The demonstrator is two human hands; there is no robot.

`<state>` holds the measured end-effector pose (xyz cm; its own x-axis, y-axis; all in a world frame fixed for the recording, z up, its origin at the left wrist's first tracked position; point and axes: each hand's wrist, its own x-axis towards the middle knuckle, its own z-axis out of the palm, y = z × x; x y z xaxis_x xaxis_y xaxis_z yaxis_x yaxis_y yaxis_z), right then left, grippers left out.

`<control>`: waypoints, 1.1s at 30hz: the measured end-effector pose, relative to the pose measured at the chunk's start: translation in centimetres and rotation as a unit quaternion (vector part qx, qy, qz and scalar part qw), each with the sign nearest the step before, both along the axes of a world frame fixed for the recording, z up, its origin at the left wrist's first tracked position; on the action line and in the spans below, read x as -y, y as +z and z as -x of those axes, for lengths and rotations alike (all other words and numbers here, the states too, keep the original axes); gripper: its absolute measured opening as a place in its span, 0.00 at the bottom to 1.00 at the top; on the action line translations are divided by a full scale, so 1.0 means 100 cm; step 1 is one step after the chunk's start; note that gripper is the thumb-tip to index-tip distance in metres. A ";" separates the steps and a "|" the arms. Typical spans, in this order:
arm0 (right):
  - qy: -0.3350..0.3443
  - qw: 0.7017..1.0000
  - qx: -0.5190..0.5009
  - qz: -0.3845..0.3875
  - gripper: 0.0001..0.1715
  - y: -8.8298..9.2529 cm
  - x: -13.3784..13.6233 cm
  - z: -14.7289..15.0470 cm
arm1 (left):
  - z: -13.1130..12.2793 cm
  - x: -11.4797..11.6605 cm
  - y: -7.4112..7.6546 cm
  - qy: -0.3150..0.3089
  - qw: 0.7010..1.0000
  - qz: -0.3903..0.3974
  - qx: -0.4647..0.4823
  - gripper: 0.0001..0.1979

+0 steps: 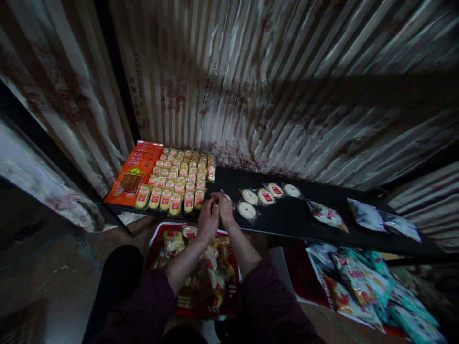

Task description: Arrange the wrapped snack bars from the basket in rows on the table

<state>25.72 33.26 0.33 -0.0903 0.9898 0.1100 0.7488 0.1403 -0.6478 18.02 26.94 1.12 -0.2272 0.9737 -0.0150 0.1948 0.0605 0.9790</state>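
My left hand (208,221) and right hand (224,210) meet at the front edge of the black shelf (229,179), fingers bunched and touching; can't tell if they pinch anything, fingertips hidden. Wrapped round cake (227,195) partly shows on the shelf just behind my right hand; can't tell if I'm touching it. Five more round cakes (247,210) lie to the right, some with red labels. Left: rows of small yellow packs (175,203), then orange packets (129,184) at the far end. Farther right, bagged snacks (327,215), spaced out. Under my forearms, red basket (234,274) full of wrapped pastries (210,277). Lower right, red container (301,274) with more bags (358,282). Striped curtain (229,86) behind.
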 end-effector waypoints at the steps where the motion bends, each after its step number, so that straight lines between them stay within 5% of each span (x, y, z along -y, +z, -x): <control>1: 0.001 1.000 -0.001 -0.003 0.22 0.000 0.004 0.000 | 0.002 0.002 -0.001 0.000 1.000 0.003 -0.003 0.20; 18: 0.026 0.998 -0.023 -0.060 0.20 -0.013 0.079 -0.004 | 0.016 0.039 -0.015 -0.019 1.000 0.000 -0.019 0.17; 25: 0.016 0.996 -0.051 -0.077 0.20 -0.043 0.113 -0.008 | 0.018 0.053 -0.035 -0.016 0.998 0.016 -0.066 0.15; 33: 0.030 0.999 -0.017 -0.010 0.22 -0.085 0.150 -0.007 | 0.011 0.095 -0.071 -0.068 0.990 0.064 -0.103 0.18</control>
<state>26.41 18.28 -8.17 -0.1444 0.9804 0.1340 0.7163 0.1970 -0.6694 16.93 17.44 -6.00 -0.1054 0.9886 -0.1079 0.4046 0.1418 0.9035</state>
